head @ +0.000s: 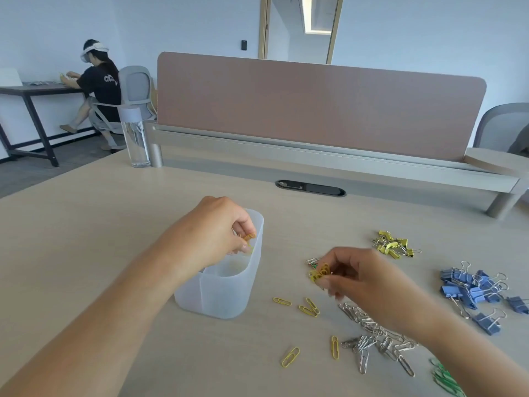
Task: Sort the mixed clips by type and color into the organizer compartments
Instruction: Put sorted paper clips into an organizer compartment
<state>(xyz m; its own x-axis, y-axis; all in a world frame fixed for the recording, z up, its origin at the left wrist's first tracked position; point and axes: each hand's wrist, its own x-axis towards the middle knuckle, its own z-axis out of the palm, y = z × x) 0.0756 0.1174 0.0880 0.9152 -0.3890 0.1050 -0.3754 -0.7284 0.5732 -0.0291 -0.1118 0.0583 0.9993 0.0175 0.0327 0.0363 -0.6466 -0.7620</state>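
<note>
A translucent white organizer with an inner divider stands mid-table. My left hand hovers over its far compartment, fingers pinched on yellow paper clips. My right hand is to the right, above the table, gripping a bunch of yellow paper clips. Several loose yellow paper clips lie between the organizer and a pile of silver paper clips. Yellow binder clips and blue binder clips sit in heaps farther right. Green paper clips lie at the bottom right.
A clear water bottle stands at the table's back left by the desk divider. A cable grommet is set in the table behind the organizer. Another person sits at a far desk, left.
</note>
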